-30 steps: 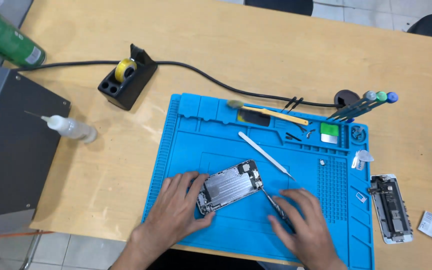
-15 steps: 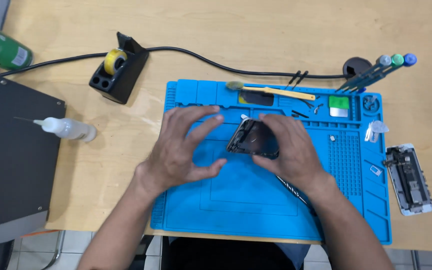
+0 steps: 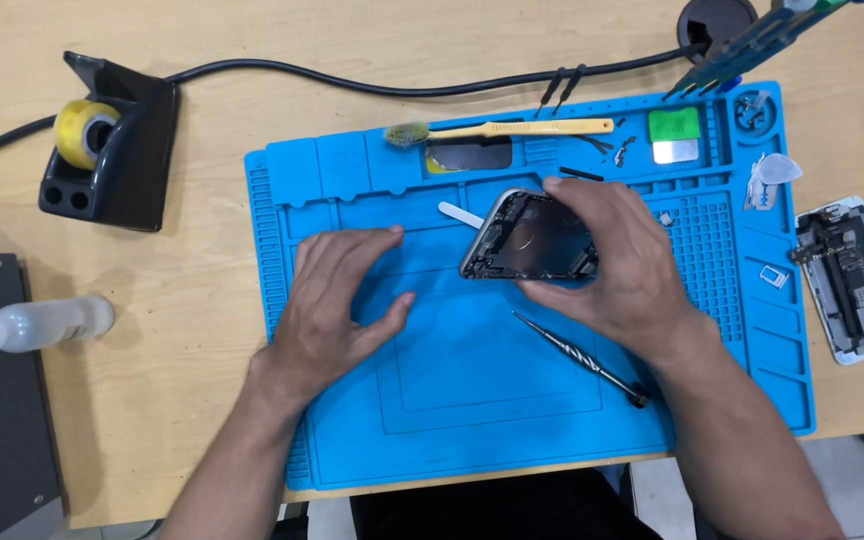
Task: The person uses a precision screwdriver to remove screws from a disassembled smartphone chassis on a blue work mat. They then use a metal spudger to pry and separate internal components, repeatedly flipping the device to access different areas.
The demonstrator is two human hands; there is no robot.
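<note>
My right hand (image 3: 617, 265) grips an opened phone body (image 3: 527, 238), its dark insides facing up, tilted above the blue silicone work mat (image 3: 452, 400). My left hand (image 3: 337, 300) rests on the mat to the left of the phone, fingers spread and curled, holding nothing. A thin screwdriver (image 3: 580, 357) lies on the mat just below the right hand. A white flat pry tool (image 3: 460, 213) pokes out from behind the phone's left edge.
A toothbrush (image 3: 497, 130), small parts and a green-and-silver pad (image 3: 674, 135) lie along the mat's top. A second opened phone (image 3: 849, 280) sits right of the mat. Black holder with yellow tape (image 3: 112, 145), cable (image 3: 352, 85), and a clear squeeze bottle (image 3: 27, 325) are at left.
The phone body rose from the mat into both hands, then the left hand let go and dropped to the mat. The right hand put down the screwdriver. The camera moved closer.
</note>
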